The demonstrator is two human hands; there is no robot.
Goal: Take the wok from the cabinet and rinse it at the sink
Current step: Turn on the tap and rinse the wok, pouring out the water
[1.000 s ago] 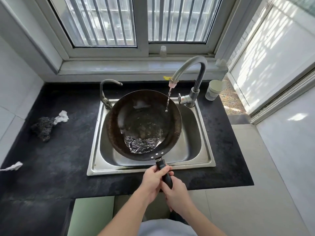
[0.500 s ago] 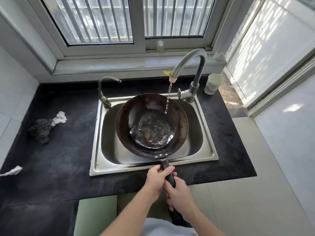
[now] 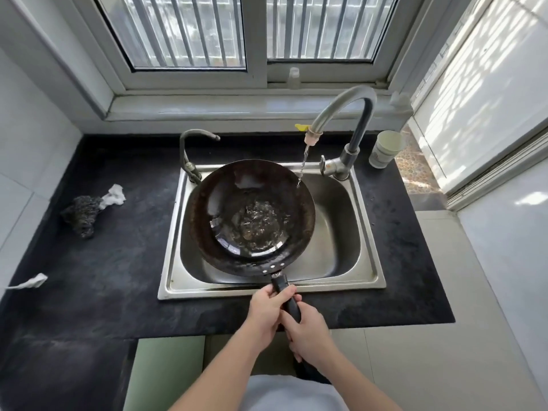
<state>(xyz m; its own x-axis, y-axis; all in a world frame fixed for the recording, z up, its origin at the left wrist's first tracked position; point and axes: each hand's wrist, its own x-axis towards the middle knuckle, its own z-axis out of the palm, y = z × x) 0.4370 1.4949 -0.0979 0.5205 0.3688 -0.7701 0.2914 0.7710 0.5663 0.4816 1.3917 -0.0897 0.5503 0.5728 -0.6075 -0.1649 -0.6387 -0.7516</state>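
Black handle (image 3: 280, 285) — left hand (image 3: 264, 312) is gripping it nearer the wok (image 3: 207, 232), right hand (image 3: 308, 330) is clenching it behind — over the sink (image 3: 326, 232).

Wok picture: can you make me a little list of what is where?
wok: held over sink, water pooled inside
handle: gripped by left hand and right hand
tap: running, thin stream hits wok's right rim
cup: on counter, right of tap
scrubber: on counter, left of sink
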